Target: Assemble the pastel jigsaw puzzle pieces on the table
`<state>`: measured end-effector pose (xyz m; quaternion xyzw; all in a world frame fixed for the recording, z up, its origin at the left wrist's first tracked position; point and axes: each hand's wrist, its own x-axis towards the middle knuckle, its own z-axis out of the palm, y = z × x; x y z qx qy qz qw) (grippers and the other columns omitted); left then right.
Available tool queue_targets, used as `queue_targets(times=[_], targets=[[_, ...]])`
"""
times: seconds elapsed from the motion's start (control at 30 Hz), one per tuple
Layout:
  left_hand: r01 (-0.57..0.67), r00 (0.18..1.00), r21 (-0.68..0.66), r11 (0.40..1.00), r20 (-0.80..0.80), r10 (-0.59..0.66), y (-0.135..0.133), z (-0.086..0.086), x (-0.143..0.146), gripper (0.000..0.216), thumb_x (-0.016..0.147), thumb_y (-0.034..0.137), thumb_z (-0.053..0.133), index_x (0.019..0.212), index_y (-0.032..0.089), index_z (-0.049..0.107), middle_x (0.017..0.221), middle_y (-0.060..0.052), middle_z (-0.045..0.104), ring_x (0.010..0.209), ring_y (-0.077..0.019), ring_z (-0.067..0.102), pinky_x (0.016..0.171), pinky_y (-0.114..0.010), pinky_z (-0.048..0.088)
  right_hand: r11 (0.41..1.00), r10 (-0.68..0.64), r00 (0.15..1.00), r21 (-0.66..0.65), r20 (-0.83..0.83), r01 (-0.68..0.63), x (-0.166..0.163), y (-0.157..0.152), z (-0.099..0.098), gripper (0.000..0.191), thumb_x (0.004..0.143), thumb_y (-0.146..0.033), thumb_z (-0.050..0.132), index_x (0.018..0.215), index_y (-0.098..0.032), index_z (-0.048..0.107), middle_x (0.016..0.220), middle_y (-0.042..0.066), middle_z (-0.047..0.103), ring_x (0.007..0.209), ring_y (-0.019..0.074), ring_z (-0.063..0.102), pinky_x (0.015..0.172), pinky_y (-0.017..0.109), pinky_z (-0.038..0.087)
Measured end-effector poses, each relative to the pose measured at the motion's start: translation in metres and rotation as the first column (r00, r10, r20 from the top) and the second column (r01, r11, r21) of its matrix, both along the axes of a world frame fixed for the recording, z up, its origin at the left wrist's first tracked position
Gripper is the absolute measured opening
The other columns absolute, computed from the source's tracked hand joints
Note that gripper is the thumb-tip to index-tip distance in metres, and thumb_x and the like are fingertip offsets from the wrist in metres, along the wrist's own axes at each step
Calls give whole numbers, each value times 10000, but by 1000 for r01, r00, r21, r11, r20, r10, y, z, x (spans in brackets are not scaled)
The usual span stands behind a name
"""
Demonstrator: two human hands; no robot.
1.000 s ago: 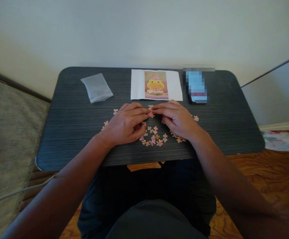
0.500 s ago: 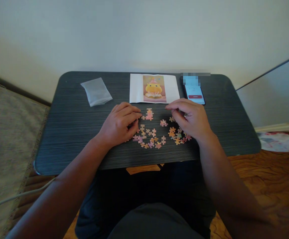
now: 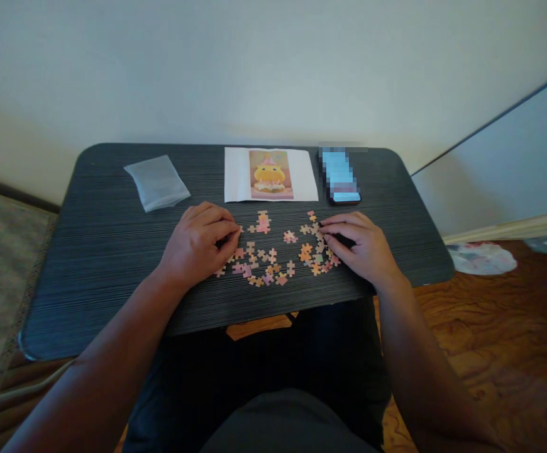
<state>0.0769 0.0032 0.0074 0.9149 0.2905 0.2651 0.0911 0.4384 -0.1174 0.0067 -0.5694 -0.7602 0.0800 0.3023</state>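
Observation:
Several small pink and orange puzzle pieces [image 3: 273,258] lie scattered on the dark table [image 3: 89,251], between my hands. My left hand [image 3: 200,242] rests on the table at the left edge of the pieces, fingers curled down with the tips touching pieces. My right hand [image 3: 361,245] lies at the right edge of the pieces, fingers bent and pressed onto a cluster there. A few joined pieces [image 3: 263,223] sit just below the reference picture [image 3: 270,174], a white sheet showing a yellow character.
A clear plastic bag [image 3: 156,182] lies at the table's back left. A phone [image 3: 341,176] lies right of the picture. The wall stands right behind the table. Wooden floor and a crumpled cloth [image 3: 481,258] are to the right, carpet to the left.
My hands, which met over the joined pieces, have parted. The right hand moved right and down onto the right cluster; the left drew back to the left. The view shifted right.

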Motion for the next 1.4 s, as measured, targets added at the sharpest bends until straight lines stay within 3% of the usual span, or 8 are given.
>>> queue_targets(times=[0.2,0.3,0.5,0.73,0.9,1.07,1.3,1.4], targets=[[-41,999,-22,999,-11,41,2,-5,-4,198,1051,294,663,969,210,823,1033,-93,786,996,-281,720,941,-470,545,970,-194,966,113,-170,215,4,-12,0,181,1034,-209,725,1124,-306,847,1153,41,864,1106,271,805,1028,530,625],[-37,999,-8,999,9,37,4,-8,-7,177,1041,279,672,985,205,824,1035,-97,777,992,-284,717,946,-468,550,958,-245,949,99,-200,269,14,-18,-1,171,1037,-219,712,1116,-295,843,1139,52,855,1061,269,811,951,496,644],[-44,999,34,998,1,44,6,-10,-9,154,1045,278,680,1011,207,812,1037,-96,771,983,-285,715,928,-472,562,971,-237,956,-38,-170,234,23,-35,-3,231,1019,-229,739,1216,-315,823,1130,41,819,949,248,765,872,460,622],[-30,999,32,999,30,29,6,-10,-9,152,1061,247,681,1040,193,822,1030,-114,761,964,-284,701,924,-492,564,981,-128,986,-160,-110,109,12,-47,5,286,1043,-317,769,1326,-343,796,1193,69,741,1156,282,729,1027,511,598],[-21,1000,32,999,23,21,7,-10,-10,162,1056,242,697,1089,165,835,1034,-119,757,958,-275,689,903,-482,560,977,-125,987,-183,-96,106,14,-49,8,226,1045,-313,763,1265,-345,805,1159,65,723,1135,288,716,1006,516,592],[-22,1000,18,1000,19,22,7,-11,-10,158,1079,269,667,1081,213,814,1036,-114,745,966,-278,690,916,-488,557,983,-102,983,-169,-154,76,21,-53,5,275,1009,-223,749,1255,-337,798,1168,53,737,1127,278,723,1002,499,585],[-36,999,-13,999,-1,36,7,-12,-11,163,1084,294,638,1088,259,798,1069,-102,742,1001,-293,688,951,-503,560,944,-321,930,-139,-177,299,25,-32,-3,204,1023,-327,767,1222,-301,806,1054,47,733,848,216,692,754,407,567],[-38,999,-20,999,7,38,7,-11,-11,159,1080,303,637,1078,272,793,1063,-99,737,997,-294,689,948,-500,558,937,-320,941,-179,-105,299,25,-23,-2,214,1012,-346,792,1220,-299,811,1059,49,702,841,206,670,735,395,554]])
